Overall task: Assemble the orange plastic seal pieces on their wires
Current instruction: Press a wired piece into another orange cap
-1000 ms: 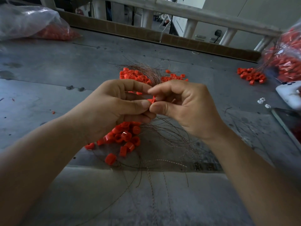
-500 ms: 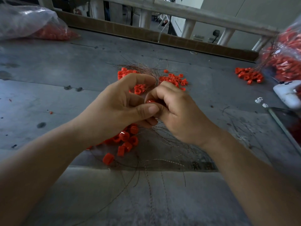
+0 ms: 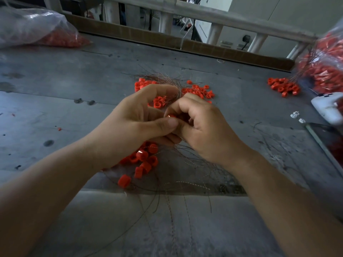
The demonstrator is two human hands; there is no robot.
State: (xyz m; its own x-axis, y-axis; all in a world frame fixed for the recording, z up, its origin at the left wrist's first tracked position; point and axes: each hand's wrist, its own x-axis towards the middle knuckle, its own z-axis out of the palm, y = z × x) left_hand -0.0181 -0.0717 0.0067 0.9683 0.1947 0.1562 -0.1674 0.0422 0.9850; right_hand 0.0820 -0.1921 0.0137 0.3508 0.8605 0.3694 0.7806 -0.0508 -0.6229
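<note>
My left hand (image 3: 133, 123) and my right hand (image 3: 202, 127) meet over the middle of the grey table, fingertips pressed together on one small orange seal piece (image 3: 171, 115), mostly hidden between thumb and fingers. Thin wires (image 3: 185, 160) trail from under the hands toward me. A heap of orange seal pieces (image 3: 144, 160) lies just below my left hand. More orange pieces (image 3: 198, 90) and a bundle of wires (image 3: 163, 76) lie behind the hands.
A clear bag of orange parts (image 3: 37, 28) sits at the far left, another bag (image 3: 326, 67) at the far right with a small orange pile (image 3: 283, 86) beside it. A white device (image 3: 326, 106) and a dark tray edge (image 3: 323, 143) lie at the right. A railing (image 3: 222, 17) borders the back.
My hands have closed tighter together; the right fingers have curled over the seal piece, and the left forefinger has lifted into an arch. The camera has shifted slightly.
</note>
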